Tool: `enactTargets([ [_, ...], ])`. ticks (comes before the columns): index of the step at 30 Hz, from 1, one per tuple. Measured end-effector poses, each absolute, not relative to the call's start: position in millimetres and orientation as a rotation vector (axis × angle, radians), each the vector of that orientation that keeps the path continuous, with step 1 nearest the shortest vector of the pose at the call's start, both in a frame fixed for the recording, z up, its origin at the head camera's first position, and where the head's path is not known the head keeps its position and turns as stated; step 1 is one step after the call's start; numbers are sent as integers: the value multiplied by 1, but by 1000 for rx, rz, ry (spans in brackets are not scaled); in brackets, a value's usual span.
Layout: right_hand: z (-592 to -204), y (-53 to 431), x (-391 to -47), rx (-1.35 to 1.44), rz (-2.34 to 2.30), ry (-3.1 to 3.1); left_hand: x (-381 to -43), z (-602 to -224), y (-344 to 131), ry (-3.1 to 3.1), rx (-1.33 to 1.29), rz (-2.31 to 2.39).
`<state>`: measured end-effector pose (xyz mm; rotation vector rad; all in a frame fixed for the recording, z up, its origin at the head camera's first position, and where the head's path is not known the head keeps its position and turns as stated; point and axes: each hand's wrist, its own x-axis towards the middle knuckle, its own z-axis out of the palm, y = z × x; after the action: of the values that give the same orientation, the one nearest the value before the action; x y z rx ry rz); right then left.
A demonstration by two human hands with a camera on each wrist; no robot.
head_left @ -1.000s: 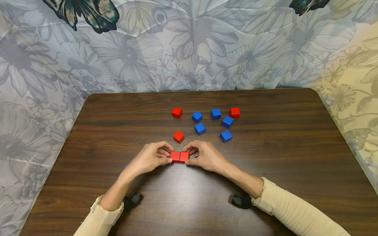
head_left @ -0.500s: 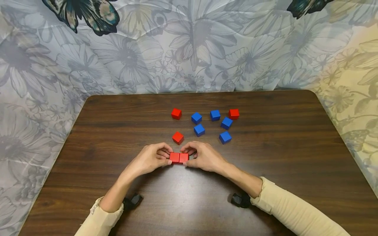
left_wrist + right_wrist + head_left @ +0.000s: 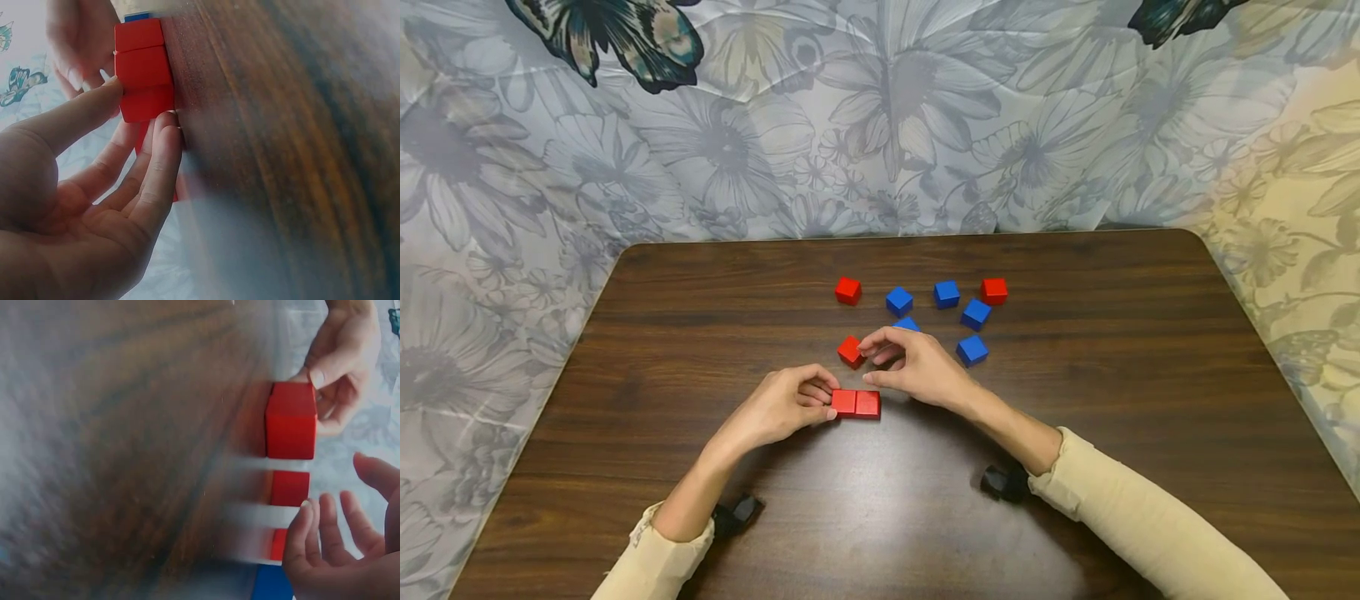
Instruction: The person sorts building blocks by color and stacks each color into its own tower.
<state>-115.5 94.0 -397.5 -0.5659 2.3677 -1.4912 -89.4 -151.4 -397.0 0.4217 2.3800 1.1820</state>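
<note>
Two red cubes stand side by side on the table, the left cube (image 3: 843, 402) touching the right cube (image 3: 868, 405). My left hand (image 3: 790, 402) pinches the left one between thumb and fingers, as the left wrist view of that cube (image 3: 147, 100) also shows. Just beyond the pair, my right hand (image 3: 921, 367) holds nothing, its thumb and fingers spread apart. Its fingertips are right at another red cube (image 3: 850, 352) behind the pair. Partly hidden behind the right hand is a blue cube (image 3: 907, 324).
Farther back on the brown table (image 3: 700, 317) stand a red cube (image 3: 847, 291), a blue cube (image 3: 898, 301) and several more, including a red cube (image 3: 994, 291) at the right. A patterned cloth (image 3: 887, 117) hangs behind the table's far edge.
My right hand has let go of the right cube of the pair and moved away from me, to the red cube behind it. My left hand has kept its grip.
</note>
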Motion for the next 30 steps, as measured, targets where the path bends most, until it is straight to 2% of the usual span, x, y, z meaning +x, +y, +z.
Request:
enactTargets([
  [30,-405,75,-131,-520,-1511,2400,-91,-396,-151,2370,418,1150],
])
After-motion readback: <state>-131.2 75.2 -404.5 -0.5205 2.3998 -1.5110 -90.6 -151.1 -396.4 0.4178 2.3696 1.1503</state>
